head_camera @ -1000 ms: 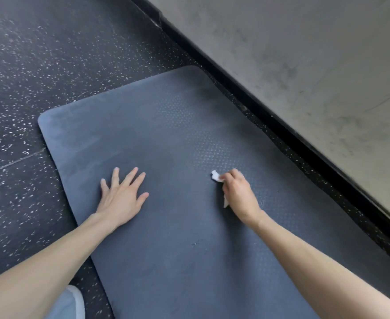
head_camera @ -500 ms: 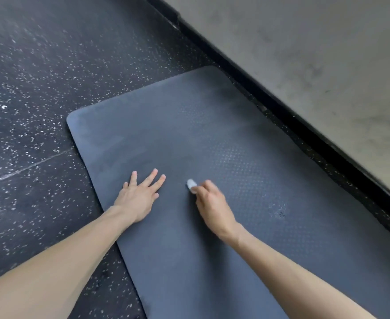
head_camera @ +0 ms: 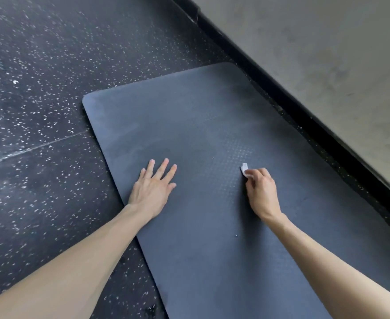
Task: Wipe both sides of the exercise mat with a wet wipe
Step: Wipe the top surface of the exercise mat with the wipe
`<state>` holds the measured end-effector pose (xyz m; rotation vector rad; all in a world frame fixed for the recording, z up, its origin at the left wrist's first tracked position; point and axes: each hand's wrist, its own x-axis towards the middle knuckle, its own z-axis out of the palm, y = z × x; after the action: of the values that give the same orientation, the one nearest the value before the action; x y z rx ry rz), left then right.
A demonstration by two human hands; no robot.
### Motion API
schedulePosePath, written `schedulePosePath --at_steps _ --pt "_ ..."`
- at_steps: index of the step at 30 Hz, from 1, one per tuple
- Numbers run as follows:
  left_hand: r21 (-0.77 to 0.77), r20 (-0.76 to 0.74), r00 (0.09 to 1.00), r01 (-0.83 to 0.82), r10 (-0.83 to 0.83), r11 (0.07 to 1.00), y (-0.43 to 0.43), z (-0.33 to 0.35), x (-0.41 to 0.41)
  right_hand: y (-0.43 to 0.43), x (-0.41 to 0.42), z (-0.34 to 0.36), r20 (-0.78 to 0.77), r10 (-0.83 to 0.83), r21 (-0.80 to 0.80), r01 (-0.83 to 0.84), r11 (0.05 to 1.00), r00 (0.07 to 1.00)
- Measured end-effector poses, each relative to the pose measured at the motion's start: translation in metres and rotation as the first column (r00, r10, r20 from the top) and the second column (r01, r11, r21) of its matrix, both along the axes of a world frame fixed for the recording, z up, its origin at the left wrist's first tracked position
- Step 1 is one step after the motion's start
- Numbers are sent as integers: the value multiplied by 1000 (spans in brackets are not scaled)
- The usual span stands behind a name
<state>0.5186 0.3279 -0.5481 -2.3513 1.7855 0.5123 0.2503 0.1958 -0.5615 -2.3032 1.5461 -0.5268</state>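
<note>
A dark blue-grey exercise mat (head_camera: 189, 116) lies flat on the floor, running from the upper middle toward the lower right. My left hand (head_camera: 153, 186) rests flat on it near its left edge, fingers straight and spread. My right hand (head_camera: 262, 192) is on the mat's middle, fingers curled round a small white wet wipe (head_camera: 244, 168). Only a corner of the wipe sticks out past the fingertips; the rest is hidden under the hand.
Black rubber floor with white speckles (head_camera: 39, 100) spreads to the left and behind the mat. A grey wall (head_camera: 327, 54) with a black skirting strip (head_camera: 304, 116) runs diagonally close along the mat's right side.
My right hand with the wipe has slid to the right across the mat, away from my left hand. The left hand stays flat on the mat. The view has shifted left.
</note>
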Motion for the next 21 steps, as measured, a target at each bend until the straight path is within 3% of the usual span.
schedulePosePath --at_steps 3,7,11,14,17,21 --pt "-5 -32 999 13 -14 1000 2 -4 1 50 40 -3 43 212 -40 -211 977 976" --pt "-74 -103 994 35 -43 997 9 -13 11 115 81 -1 62 518 -87 -513 854 853" --pt "-156 -72 997 12 -24 988 22 -9 12 105 72 -2 21 605 -43 -604 796 796" --pt "-160 -13 1000 7 -10 987 40 -7 9 64 34 2 4 468 -37 -468 883 884" --pt "-103 -14 999 30 -32 994 57 -14 9 19 -19 2 -81 142 -62 -147 987 986" --pt "-76 6 1000 29 -29 997 57 -18 7 6 -35 1 -105 -122 -23 120 992 987"
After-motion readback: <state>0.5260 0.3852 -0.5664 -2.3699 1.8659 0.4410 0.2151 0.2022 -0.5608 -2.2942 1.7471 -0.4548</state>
